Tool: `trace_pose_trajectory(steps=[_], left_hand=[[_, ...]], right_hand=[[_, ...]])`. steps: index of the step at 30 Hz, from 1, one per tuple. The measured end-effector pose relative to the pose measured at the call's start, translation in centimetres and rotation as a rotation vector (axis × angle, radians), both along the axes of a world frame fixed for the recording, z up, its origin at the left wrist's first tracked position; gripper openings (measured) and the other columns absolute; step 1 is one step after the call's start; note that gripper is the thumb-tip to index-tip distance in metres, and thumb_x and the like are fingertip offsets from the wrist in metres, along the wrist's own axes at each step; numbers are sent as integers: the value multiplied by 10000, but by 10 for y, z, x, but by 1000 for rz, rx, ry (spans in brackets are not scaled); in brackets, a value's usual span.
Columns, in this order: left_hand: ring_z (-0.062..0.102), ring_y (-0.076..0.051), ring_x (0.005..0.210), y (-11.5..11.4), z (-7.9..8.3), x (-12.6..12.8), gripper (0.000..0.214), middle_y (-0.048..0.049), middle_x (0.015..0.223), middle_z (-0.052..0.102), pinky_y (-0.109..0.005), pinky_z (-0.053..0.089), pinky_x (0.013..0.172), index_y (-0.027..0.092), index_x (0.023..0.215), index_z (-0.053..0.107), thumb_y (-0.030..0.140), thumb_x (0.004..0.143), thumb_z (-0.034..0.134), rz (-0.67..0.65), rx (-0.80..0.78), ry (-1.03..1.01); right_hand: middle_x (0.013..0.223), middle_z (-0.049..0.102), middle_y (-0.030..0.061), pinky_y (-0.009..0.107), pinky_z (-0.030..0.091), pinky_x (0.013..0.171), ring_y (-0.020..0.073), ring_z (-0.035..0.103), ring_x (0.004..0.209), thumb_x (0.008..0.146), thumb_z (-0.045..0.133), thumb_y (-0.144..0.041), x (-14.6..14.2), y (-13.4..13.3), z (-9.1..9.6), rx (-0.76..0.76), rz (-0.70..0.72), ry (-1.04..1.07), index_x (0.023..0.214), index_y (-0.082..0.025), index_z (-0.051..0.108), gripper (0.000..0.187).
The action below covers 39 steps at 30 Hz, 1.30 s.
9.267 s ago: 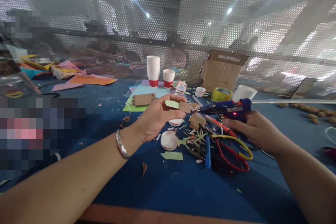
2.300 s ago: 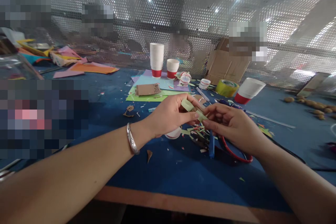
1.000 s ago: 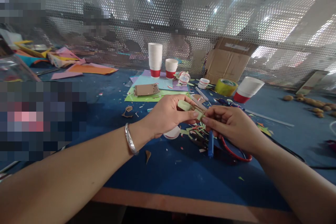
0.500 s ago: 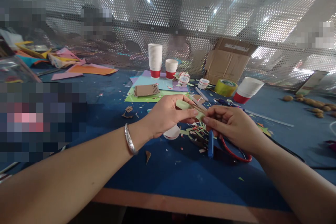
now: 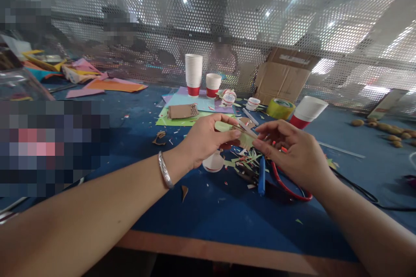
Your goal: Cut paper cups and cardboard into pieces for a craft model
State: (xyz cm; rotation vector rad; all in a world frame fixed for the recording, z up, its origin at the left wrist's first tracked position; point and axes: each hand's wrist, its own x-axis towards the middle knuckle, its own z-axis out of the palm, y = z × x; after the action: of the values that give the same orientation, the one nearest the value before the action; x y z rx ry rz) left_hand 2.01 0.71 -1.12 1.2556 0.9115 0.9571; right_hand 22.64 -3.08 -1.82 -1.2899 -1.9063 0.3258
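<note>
My left hand (image 5: 211, 138) is closed on a curled light green paper strip (image 5: 224, 126) and a thin brown cardboard strip (image 5: 246, 130), pinched between thumb and fingers. My right hand (image 5: 287, 147) is at the strips' far end, its thumb and fingers apart and the thumb tip at the paper's edge. A white paper cup piece (image 5: 213, 163) lies on the table below my left hand. Under my right hand are a blue-handled tool (image 5: 261, 176), red-handled scissors (image 5: 286, 188) partly hidden by the hand, and a heap of paper scraps (image 5: 248, 160).
Paper cup stacks (image 5: 194, 73) stand at the back, with another stack (image 5: 307, 110) tilted at right. Behind the hands are corrugated cardboard (image 5: 182, 111) on coloured paper sheets (image 5: 162, 119), yellow tape (image 5: 280, 108) and a cardboard box (image 5: 281, 80). A perforated screen (image 5: 156, 30) closes the far side.
My right hand's fingers have spread and moved slightly right, away from the strips. My left hand keeps its hold. The view has shifted a little.
</note>
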Motion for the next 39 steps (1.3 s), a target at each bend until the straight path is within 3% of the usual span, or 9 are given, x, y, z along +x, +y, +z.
trace_pose_trajectory(steps=[6, 13, 17, 19, 23, 25, 29, 33, 39], left_hand=[[681, -114, 629, 0, -11, 2, 325, -13, 759, 718, -237, 545, 645, 172, 1053, 645, 242, 791, 823, -48, 90, -3], [697, -121, 662, -5, -9, 4, 290, -34, 792, 744, -251, 552, 697, 167, 1061, 630, 222, 824, 787, -122, 38, -53], [713, -146, 746, -1, 0, -4, 275, -57, 865, 749, -273, 549, 725, 175, 1011, 628, 426, 910, 676, -203, 41, -25], [707, -172, 781, 6, 5, -15, 352, -62, 911, 747, -275, 534, 676, 190, 1006, 650, 529, 924, 599, -172, 139, 109], [639, -160, 740, 23, 14, -41, 234, -44, 849, 726, -239, 441, 631, 173, 881, 718, 374, 773, 769, -203, 513, 737], [594, -136, 645, 27, 14, -48, 250, -36, 848, 717, -229, 385, 567, 181, 878, 736, 368, 722, 792, -274, 512, 908], [537, -128, 553, 27, 10, -48, 143, -22, 718, 689, -234, 306, 507, 181, 829, 733, 284, 730, 739, -350, 467, 1057], [579, -139, 593, 27, 8, -45, 55, -34, 743, 706, -240, 336, 535, 176, 790, 689, 206, 761, 654, -315, 501, 1053], [621, -149, 680, 32, 8, -44, 50, -24, 768, 692, -240, 427, 587, 169, 802, 659, 171, 752, 662, -192, 567, 793]], right_hand=[[1013, 643, 75, 342, 525, 698, 201, 625, 813, 871, 712, -365, -12, -5, -4, 239, -3, -244, 1131, -222, 638, 306], [989, 648, 73, 350, 512, 704, 203, 609, 816, 874, 671, -280, -13, -3, -5, 239, 8, -274, 1069, -205, 644, 210], [924, 633, 53, 325, 511, 670, 194, 607, 797, 847, 696, -270, -11, -2, -4, 238, 0, -239, 1047, -204, 642, 217], [935, 643, 53, 311, 514, 656, 191, 614, 802, 841, 706, -262, -10, -2, -3, 246, -16, -222, 1035, -208, 638, 213], [963, 666, 55, 304, 523, 648, 187, 626, 791, 837, 723, -272, -6, -2, -2, 247, -45, -218, 1003, -220, 631, 197], [959, 663, 54, 303, 523, 644, 186, 624, 786, 836, 726, -277, -5, -1, -2, 240, -42, -226, 1000, -221, 629, 199], [971, 657, 58, 295, 519, 641, 187, 621, 815, 839, 726, -281, -4, -1, -3, 220, -24, -229, 1009, -214, 633, 205], [974, 643, 54, 291, 515, 630, 168, 598, 763, 843, 729, -289, -4, -2, -4, 192, 3, -223, 1026, -210, 640, 218], [1000, 636, 59, 298, 512, 662, 191, 600, 865, 876, 691, -266, -6, -5, -2, 147, 132, -230, 1105, -218, 643, 239]])
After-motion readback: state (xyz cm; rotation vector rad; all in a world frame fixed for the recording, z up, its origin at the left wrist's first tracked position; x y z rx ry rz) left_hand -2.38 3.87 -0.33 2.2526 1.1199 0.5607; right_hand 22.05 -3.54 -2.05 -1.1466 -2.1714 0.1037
